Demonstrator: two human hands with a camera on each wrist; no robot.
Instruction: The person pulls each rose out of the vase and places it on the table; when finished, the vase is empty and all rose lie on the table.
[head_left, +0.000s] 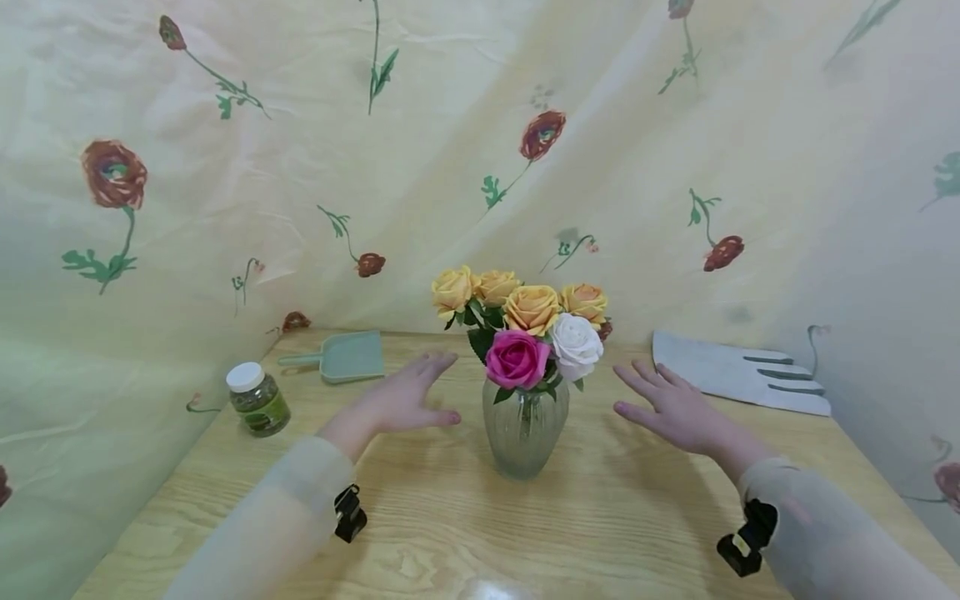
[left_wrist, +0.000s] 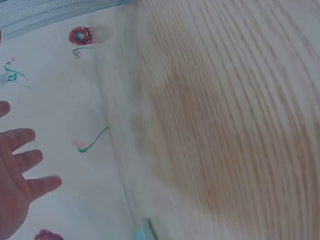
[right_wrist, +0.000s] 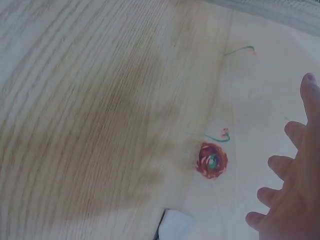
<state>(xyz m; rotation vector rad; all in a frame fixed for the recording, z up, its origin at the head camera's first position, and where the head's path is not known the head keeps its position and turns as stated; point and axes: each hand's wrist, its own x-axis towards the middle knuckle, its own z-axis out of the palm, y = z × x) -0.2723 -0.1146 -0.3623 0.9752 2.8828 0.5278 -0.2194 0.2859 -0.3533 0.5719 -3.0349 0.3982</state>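
A ribbed clear glass vase stands upright on the wooden table, filled with yellow roses, a magenta rose and a white rose. To its left my left hand hovers with fingers extended, apart from the glass. My right hand is on the other side, fingers spread and holding nothing. In the left wrist view the left hand appears at the left edge with fingers apart. The right wrist view has the right hand at its right edge.
A small green dustpan lies at the back left, near a white-lidded jar with dark contents. At the back right lies a flat, pale slotted piece. Floral cloth hangs behind the wooden table.
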